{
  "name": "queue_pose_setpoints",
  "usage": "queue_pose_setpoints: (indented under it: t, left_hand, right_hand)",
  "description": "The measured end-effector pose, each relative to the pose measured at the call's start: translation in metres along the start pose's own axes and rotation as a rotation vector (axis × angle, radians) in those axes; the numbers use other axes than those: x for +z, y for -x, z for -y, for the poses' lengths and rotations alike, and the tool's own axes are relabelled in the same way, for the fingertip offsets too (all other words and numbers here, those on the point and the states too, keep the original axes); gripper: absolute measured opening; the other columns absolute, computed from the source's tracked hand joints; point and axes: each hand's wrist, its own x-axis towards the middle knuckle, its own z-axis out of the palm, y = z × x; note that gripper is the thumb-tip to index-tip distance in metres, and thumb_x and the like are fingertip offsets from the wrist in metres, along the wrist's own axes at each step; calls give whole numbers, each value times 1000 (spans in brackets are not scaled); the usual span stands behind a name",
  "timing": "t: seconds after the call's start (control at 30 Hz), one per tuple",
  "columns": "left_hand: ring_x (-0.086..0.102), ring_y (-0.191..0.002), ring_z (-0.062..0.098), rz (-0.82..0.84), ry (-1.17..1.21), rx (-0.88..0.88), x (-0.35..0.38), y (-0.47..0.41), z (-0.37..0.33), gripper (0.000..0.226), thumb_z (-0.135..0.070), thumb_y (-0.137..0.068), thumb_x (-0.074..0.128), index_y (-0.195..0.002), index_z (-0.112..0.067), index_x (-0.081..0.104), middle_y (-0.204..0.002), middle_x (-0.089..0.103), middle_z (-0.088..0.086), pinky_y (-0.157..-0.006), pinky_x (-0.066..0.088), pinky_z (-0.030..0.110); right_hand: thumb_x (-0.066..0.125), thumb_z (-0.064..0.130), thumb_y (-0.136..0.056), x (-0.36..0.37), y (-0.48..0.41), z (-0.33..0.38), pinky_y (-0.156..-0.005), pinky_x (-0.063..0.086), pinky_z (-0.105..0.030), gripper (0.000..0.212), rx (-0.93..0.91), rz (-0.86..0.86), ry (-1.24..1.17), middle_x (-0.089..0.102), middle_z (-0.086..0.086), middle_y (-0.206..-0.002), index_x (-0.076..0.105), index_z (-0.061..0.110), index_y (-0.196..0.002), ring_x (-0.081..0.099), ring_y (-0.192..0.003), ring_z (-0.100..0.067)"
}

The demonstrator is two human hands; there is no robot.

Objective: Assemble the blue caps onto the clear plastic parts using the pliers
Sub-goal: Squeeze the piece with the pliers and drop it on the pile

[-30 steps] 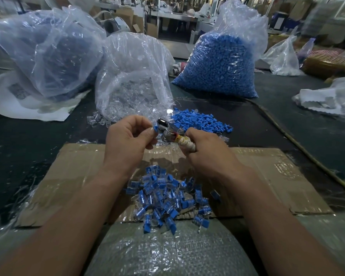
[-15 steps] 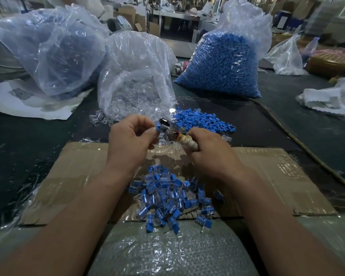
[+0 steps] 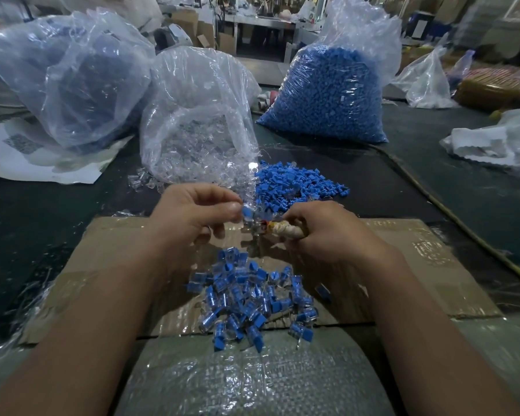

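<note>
Now the left hand (image 3: 192, 217) pinches a blue-capped clear part (image 3: 246, 212) at frame centre, lower than before. The right hand (image 3: 327, 235) grips the pliers (image 3: 284, 230), tipped flatter now, head blurred.

Blue and clear on brown card

The loose caps (image 3: 294, 183), the bag (image 3: 324, 97) of them and the pinched cap (image 3: 246, 212) are bright blue; the assembled pile (image 3: 252, 298) mixes blue with clear. The pliers (image 3: 285, 231) have a cream-wrapped handle with a red spot — cardboard (image 3: 433, 265) plain brown, table (image 3: 478, 190) dark green, paper (image 3: 72, 166) white with a grey speckled square.
</note>
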Motion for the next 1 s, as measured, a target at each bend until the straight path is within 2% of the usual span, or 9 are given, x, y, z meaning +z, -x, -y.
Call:
queue_pose_setpoints:
  t: [0.17,0.27,0.33,0.4,0.47,0.57,0.67,0.87,1.0]
  left_hand:
    - [45,-43,12,305,-99,-89,1,2,-1,20,-24,-47,75,-63,-13,72,-59,66,7,-39,32,18]
    - [46,-47,12,378,-144,-100,0,3,-1,26,-33,-48,75,-65,-13,73,-57,65,6,-42,32,20]
    - [43,-38,5,268,-117,-85,1,2,1,19,-32,-55,73,-62,-15,72,-54,63,2,-36,33,15]
    - [46,-38,-1,46,-179,22,2,-3,7,8,-22,-68,71,-61,-18,70,-53,63,-3,-38,37,11]
    - [52,-45,-6,-178,-292,152,3,-9,14,10,-11,-77,69,-71,-19,68,-56,62,-7,-45,40,6]
    - [55,-63,-7,-307,-504,214,6,-16,22,12,-9,-81,67,-90,-17,68,-74,60,-14,-56,40,-1]
    - [51,-80,-4,-272,-663,230,7,-23,30,28,-9,-85,63,-112,-16,63,-91,56,-13,-71,35,5]
    - [46,-122,17,-52,-890,122,7,-34,37,45,-20,-92,54,-135,-27,45,-136,50,0,-102,32,31]
    - [37,-131,19,-3,-1057,127,9,-37,38,45,-24,-95,47,-138,-35,39,-142,44,-5,-104,26,39]
  right_hand:
    - [79,33,-67,1,-1,1,-81,49,-37,44,9,57,-34,61,10,-99,59,30,-106,55,-89,-11]
    - [81,40,-61,1,-2,0,-76,44,-31,60,9,114,-71,54,16,-93,56,29,-114,51,-89,-8]
    - [81,43,-60,0,-2,-2,-69,37,-26,61,5,138,-96,46,22,-86,55,31,-115,45,-84,-1]
    - [79,45,-62,0,-3,-6,-66,34,-23,59,8,138,-133,44,25,-86,56,32,-115,44,-85,1]
    - [77,46,-64,0,-3,-8,-64,32,-18,57,1,138,-143,45,25,-86,56,31,-115,45,-88,-1]
    - [75,47,-67,1,-3,-9,-63,30,-15,55,-13,141,-144,44,25,-84,57,29,-115,44,-83,3]
    - [69,52,-71,0,-4,-10,-64,34,-17,50,-7,142,-162,45,25,-85,58,29,-114,44,-80,5]
    - [60,55,-78,0,-6,-10,-63,35,-18,44,-5,100,-150,47,22,-85,60,27,-111,45,-81,1]
    - [60,54,-79,1,-8,-10,-63,35,-18,41,0,89,-149,47,21,-85,61,26,-108,45,-81,1]
